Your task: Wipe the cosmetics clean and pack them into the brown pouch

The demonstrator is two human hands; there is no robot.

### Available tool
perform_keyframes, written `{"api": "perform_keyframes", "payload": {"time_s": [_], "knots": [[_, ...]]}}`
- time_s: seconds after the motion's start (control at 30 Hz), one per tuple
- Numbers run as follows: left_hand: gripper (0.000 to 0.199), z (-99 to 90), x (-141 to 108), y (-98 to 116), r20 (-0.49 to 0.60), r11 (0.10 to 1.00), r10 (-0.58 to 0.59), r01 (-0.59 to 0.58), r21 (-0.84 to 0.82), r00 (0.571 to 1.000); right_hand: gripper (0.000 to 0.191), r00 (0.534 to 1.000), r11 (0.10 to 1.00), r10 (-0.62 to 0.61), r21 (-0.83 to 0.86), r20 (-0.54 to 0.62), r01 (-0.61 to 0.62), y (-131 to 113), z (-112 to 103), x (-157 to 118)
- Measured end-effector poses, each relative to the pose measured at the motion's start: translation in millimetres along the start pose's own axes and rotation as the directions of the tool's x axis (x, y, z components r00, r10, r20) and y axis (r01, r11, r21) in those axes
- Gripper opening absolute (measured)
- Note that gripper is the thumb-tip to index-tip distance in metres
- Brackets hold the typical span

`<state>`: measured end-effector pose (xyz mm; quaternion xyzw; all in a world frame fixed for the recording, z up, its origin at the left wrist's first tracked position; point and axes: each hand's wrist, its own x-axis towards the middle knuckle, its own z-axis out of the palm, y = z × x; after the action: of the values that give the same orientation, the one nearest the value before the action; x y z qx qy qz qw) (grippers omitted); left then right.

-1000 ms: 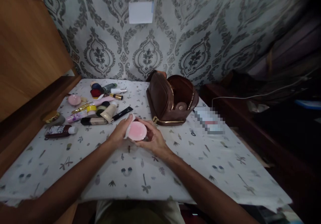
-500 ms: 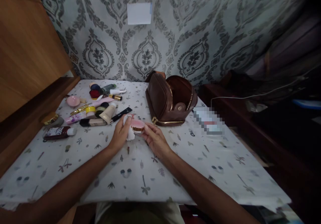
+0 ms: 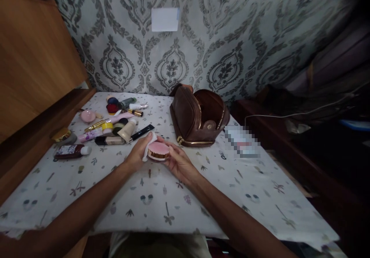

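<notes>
A round pink compact [image 3: 158,149] with a gold edge is held over the table in front of me. My right hand [image 3: 179,163] grips its right side, fingers closed on it. On its left side, my left hand [image 3: 139,152] is closed on a white cloth or tissue [image 3: 149,144], which touches the compact. Just beyond the hands, to the right, stands a brown cosmetic bag [image 3: 187,115] with its zipped top open. A black tube [image 3: 142,132] and a beige tube [image 3: 127,131] lie beyond my left hand.
Several cosmetics lie at the left, among them a pink round case [image 3: 88,116], a dark red bottle [image 3: 71,151] and a gold-lidded jar [image 3: 60,135]. A blurred flat item [image 3: 243,141] lies right of the bag. A wooden panel [image 3: 34,57] rises at the left.
The compact's pink face now shows more fully, and the white cloth has shifted to its upper left edge. The whole view has shifted slightly.
</notes>
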<state>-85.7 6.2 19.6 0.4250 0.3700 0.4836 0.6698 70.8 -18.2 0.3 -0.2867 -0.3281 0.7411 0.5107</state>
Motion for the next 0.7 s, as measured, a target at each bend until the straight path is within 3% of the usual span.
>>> {"api": "perform_keyframes", "payload": {"time_s": [0.13, 0.37, 0.5, 0.7], "knots": [[0.048, -2.2, 1, -6, 0.002, 1.0, -0.009, 0.009, -0.013, 1.0, 0.041, 0.998, 0.999, 0.051, 0.013, 0.021, -0.051, 2, -1, 1], [0.039, -5.5, 8, -15, -0.155, 0.985, -0.077, 0.052, -0.163, 0.985, 0.044, 0.995, 0.996, 0.086, 0.022, 0.048, -0.087, 2, 8, -5], [0.042, -6.2, 8, -18, -0.19, 0.988, -0.014, -0.016, -0.157, 0.982, 0.057, 0.992, 0.993, 0.114, 0.028, 0.058, -0.116, 2, 10, -8], [0.046, -1.5, 5, -15, -0.232, 0.99, 0.032, -0.063, -0.127, 0.972, 0.06, 0.989, 0.989, 0.131, 0.056, 0.074, -0.135, 2, 9, -8]]}}
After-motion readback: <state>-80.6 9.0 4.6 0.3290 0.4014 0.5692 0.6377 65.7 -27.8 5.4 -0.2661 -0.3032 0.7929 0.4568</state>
